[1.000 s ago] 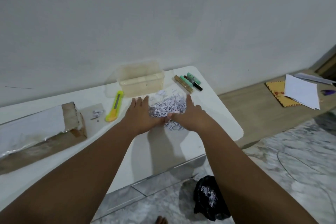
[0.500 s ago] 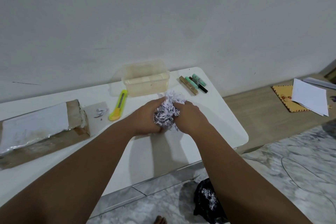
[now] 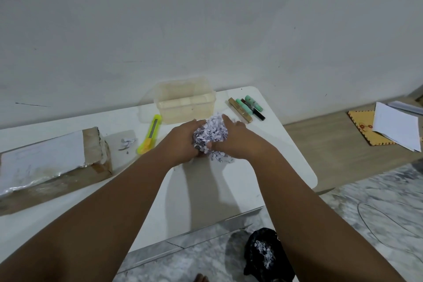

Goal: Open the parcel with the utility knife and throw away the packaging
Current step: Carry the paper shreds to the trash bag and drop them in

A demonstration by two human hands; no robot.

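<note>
A clump of white and purple shredded paper (image 3: 211, 134) is squeezed between my left hand (image 3: 183, 142) and my right hand (image 3: 239, 141), just above the white table (image 3: 263, 167). A few strands trail onto the table below the clump. The yellow utility knife (image 3: 150, 134) lies to the left of my hands. The opened cardboard parcel (image 3: 52, 165), with white and foil wrap on top, lies at the table's left. A black bag (image 3: 266, 256) holding more shreds sits on the floor by my right forearm.
A clear plastic box (image 3: 185, 102) stands behind my hands near the wall. Green and gold pens (image 3: 247, 107) lie at the table's far right corner. A few loose shreds (image 3: 127, 142) rest beside the parcel. Papers and a yellow envelope (image 3: 386, 128) lie on the wooden floor.
My hands closed in from both sides, gathered the spread shreds into one clump and lifted it slightly off the table.
</note>
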